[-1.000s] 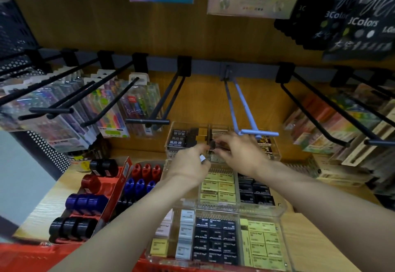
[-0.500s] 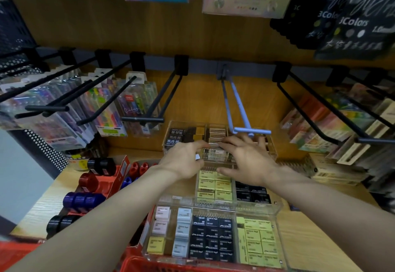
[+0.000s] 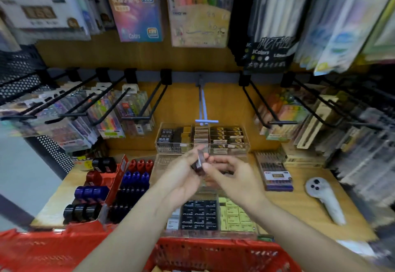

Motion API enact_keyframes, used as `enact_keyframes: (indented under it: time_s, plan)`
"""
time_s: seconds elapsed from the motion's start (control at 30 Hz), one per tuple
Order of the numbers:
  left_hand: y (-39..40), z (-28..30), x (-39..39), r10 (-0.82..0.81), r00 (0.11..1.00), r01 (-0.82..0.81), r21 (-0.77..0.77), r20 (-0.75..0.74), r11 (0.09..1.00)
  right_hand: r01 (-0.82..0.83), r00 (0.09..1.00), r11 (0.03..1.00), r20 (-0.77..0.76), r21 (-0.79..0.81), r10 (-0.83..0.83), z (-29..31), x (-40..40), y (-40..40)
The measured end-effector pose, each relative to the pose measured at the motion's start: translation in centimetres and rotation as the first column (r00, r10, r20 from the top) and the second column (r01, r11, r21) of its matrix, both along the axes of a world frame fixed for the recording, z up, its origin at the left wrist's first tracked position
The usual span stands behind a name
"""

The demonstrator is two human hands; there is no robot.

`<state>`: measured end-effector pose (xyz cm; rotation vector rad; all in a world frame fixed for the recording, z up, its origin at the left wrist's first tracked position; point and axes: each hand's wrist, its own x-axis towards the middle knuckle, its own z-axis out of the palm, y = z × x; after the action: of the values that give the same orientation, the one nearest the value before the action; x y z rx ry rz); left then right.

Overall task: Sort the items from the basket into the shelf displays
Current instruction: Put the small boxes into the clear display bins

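Observation:
My left hand point(image 3: 181, 175) holds a small dark eraser pack point(image 3: 198, 162) upright above the clear tiered trays. My right hand point(image 3: 230, 177) touches the same pack from the right with its fingertips. Behind them stands the top clear tray point(image 3: 201, 150) filled with dark and gold eraser packs. The lowest tray point(image 3: 213, 233) holds black and yellow packs. The red basket point(image 3: 213, 252) sits at the bottom edge under my forearms; its contents are mostly hidden.
Rolls of tape in a red display point(image 3: 102, 186) stand at the left. Black hooks point(image 3: 147, 105) and a blue hook point(image 3: 203, 109) jut out above the trays. A pencil box point(image 3: 275, 173) and a white controller point(image 3: 324, 199) lie on the wooden shelf at the right.
Both hands have pulled back from the top tray toward me, now holding a dark pack between them. The camera has tilted up and back, showing more of the hanging packs.

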<state>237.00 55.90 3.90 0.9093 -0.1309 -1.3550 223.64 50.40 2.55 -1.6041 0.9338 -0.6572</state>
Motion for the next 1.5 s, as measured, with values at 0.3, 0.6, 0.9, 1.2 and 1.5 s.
enact_keyframes:
  time_s: [0.3,0.6,0.9,1.2,1.5]
  plan:
    - [2.9,2.5,-4.9,0.080,0.995,-0.084,-0.063,-0.061,0.994,0.106,0.993,0.986,0.065,-0.131,-0.098,2.9,-3.4,2.8]
    - [3.1,2.9,-1.7,-0.246,0.714,0.182,0.166,0.655,0.969,-0.076,0.981,0.997,0.183,0.033,0.069,5.0,-3.7,-0.1]
    - [3.8,2.1,0.6,-0.276,0.776,0.280,0.082,0.567,0.957,-0.210,0.937,0.973,0.265,-0.097,0.229,4.6,-3.5,-1.1]
    - [4.4,2.8,-0.2,-0.111,0.664,0.097,0.062,0.739,0.993,-0.139,0.954,0.990,0.273,0.022,0.127,4.4,-3.2,0.4]
    - [3.8,3.2,0.6,-0.271,0.651,0.186,0.197,0.709,0.963,-0.080,0.965,0.996,0.253,0.045,0.066,5.1,-2.4,0.1]
